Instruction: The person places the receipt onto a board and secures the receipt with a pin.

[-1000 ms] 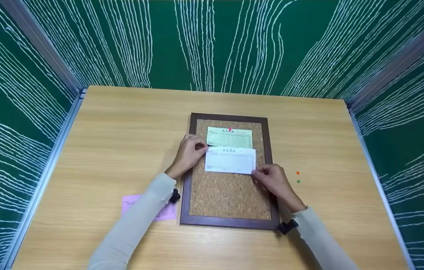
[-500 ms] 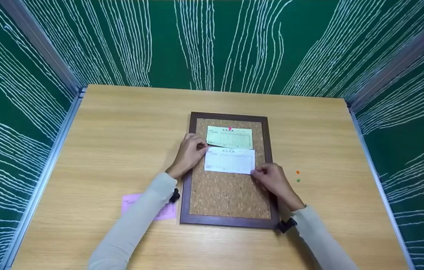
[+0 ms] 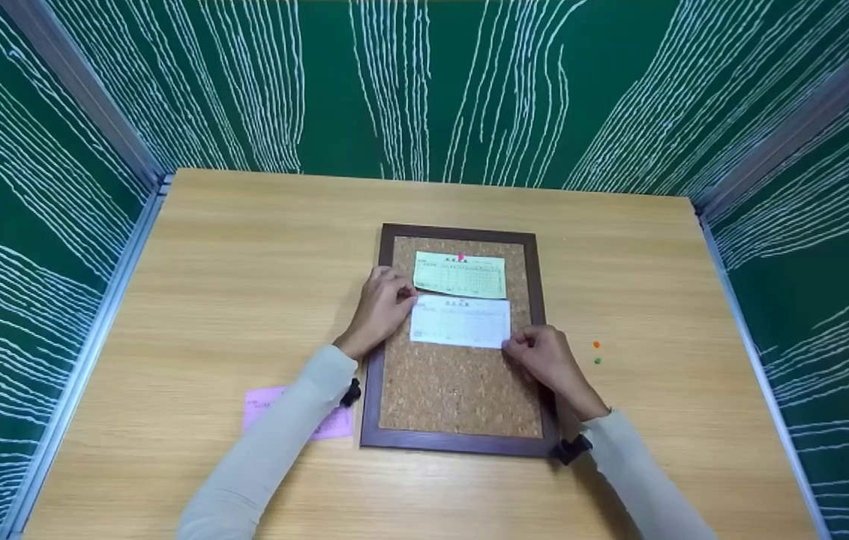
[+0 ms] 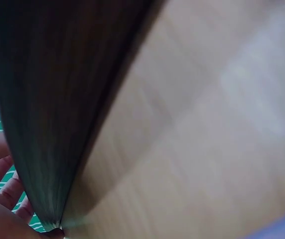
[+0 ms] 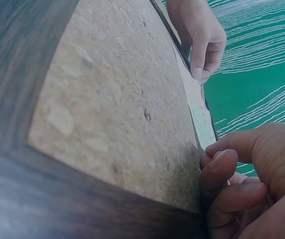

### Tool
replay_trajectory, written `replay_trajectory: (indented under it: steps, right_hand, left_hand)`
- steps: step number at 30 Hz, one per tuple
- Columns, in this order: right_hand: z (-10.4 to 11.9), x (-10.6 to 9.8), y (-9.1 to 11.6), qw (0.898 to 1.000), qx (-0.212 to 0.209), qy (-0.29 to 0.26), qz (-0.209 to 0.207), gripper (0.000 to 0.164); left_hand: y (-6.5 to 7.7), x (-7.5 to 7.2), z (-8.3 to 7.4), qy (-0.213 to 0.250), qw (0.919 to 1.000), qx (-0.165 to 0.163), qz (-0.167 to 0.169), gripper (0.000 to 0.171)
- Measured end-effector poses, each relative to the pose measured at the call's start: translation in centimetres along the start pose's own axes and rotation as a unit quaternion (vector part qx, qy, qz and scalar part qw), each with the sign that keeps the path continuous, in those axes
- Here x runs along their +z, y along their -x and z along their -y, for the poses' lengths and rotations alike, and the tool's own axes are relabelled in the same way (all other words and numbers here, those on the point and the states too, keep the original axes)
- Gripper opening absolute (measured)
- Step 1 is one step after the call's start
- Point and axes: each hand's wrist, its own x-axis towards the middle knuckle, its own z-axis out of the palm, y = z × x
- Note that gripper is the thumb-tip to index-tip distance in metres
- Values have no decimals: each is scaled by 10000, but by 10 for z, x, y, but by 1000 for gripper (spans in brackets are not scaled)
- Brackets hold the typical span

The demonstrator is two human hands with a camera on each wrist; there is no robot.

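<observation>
A white printed paper slip lies over the corkboard, just below a green printed slip held at its top by a red pushpin. The upper left corner of the white slip is pinched by my left hand. Its lower right corner is between the thumb and finger of my right hand. In the right wrist view, both hands hold the slip's ends close to the cork. The left wrist view shows mostly the dark board frame, with my left fingers partly hidden beyond it.
A purple printed slip lies on the table left of the board, partly under my left forearm. Right of the board sit an orange pin and a green pin. Green walls with white lines surround the wooden table.
The white slip's right end has shifted very slightly left, with a narrow gap now showing below the green slip. Both hands keep their grip and have barely moved.
</observation>
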Motion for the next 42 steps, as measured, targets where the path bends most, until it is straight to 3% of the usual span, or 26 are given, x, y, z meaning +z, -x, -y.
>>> replay_trajectory:
  steps: [7,19,28,42]
  right_hand:
    - [0,1,0,9999,71,52,-68,18]
    - [0,2,-3,9998,199,-14,65,23]
    - [2,2,-5,9990,444,29,88,23]
    - [1,2,-4,9990,379,-193,140,23]
  left_hand:
    - [0,2,2,-219,9996,102,108,9]
    - [2,1,1,-682,9973,285,-40,6]
    - [2,3,0,-727,9970,253,13,8]
    - [2,4,0,-653,9978,136,4,5]
